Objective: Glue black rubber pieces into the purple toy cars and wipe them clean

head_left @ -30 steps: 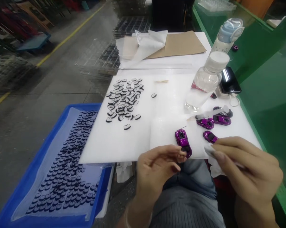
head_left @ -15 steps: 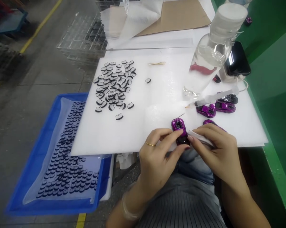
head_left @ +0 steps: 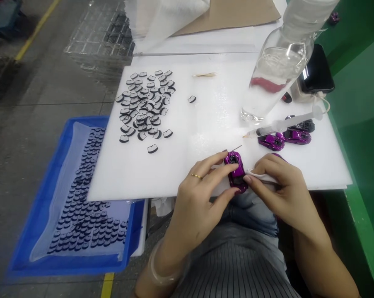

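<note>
My left hand (head_left: 202, 194) grips a small purple toy car (head_left: 236, 171) at the table's front edge, fingertips at its nose and side, thumb near its rear. My right hand (head_left: 281, 190) pinches a white cloth (head_left: 263, 177) against the car's right side. A thin stick (head_left: 237, 147) lies just beyond the car. Several purple cars (head_left: 297, 136) stand to the right, beside a syringe (head_left: 286, 124). Many small black-rimmed clear pieces (head_left: 143, 107) are spread on the left of the white board (head_left: 174, 174), with a single piece (head_left: 191, 99) apart from them.
A tall clear bottle (head_left: 267, 78) stands at the back right, near a black phone-like device (head_left: 319, 70) with a white cable. Thin sticks (head_left: 204, 75) lie mid-board. Brown cardboard (head_left: 233, 15) is behind. A blue tray (head_left: 40, 198) of dark pieces sits lower left.
The view has shifted slightly. My left fingers have spread along the car, one now reaching its nose, and more of its rear shows. My right hand still holds the cloth against it.
</note>
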The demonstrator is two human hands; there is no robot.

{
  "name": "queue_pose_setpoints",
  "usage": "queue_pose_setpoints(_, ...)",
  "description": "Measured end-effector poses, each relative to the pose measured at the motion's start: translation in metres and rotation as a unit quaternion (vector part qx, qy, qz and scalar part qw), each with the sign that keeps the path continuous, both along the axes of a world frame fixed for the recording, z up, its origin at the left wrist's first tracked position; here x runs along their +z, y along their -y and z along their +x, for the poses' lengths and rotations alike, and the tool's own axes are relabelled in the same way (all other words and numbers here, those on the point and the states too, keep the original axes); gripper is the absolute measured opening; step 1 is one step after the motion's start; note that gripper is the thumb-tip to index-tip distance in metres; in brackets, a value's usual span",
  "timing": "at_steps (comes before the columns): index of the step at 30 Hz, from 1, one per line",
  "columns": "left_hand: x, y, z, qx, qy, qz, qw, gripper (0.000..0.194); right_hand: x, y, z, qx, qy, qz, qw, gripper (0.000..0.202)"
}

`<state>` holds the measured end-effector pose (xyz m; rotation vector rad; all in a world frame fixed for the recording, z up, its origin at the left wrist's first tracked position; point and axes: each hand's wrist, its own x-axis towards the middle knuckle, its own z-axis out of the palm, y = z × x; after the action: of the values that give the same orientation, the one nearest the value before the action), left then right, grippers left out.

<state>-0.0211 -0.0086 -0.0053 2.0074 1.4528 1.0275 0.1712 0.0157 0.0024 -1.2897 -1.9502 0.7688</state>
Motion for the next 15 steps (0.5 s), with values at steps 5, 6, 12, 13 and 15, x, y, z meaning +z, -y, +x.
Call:
queue_pose_setpoints(5, -0.001, 0.000, 0.000, 0.015, 0.004, 0.002, 1.000, 0.028, 0.006, -0.003, -0.001, 0.009, 0.022, -0.038, 0.999, 0.023)
queue_pose_setpoints(6, -0.002, 0.000, 0.000, 0.014, 0.006, 0.002, 1.000, 0.029, 0.006, -0.003, -0.004, -0.002, 0.028, -0.032, 0.999, 0.026)
queue_pose_setpoints(12, -0.002, 0.001, -0.003, -0.011, 0.007, 0.006, 1.000, 0.036, -0.005, 0.001, -0.009, -0.037, 0.044, 0.059, 0.997, 0.027)
queue_pose_setpoints(13, -0.002, 0.001, -0.004, -0.015, 0.005, 0.003, 1.000, 0.039, -0.007, 0.003, -0.007, -0.034, 0.033, 0.086, 0.995, 0.022)
queue_pose_setpoints(15, -0.003, 0.001, -0.004, -0.014, 0.003, 0.005, 1.000, 0.042, -0.011, 0.007, -0.003, -0.022, 0.022, 0.165, 0.986, 0.008)
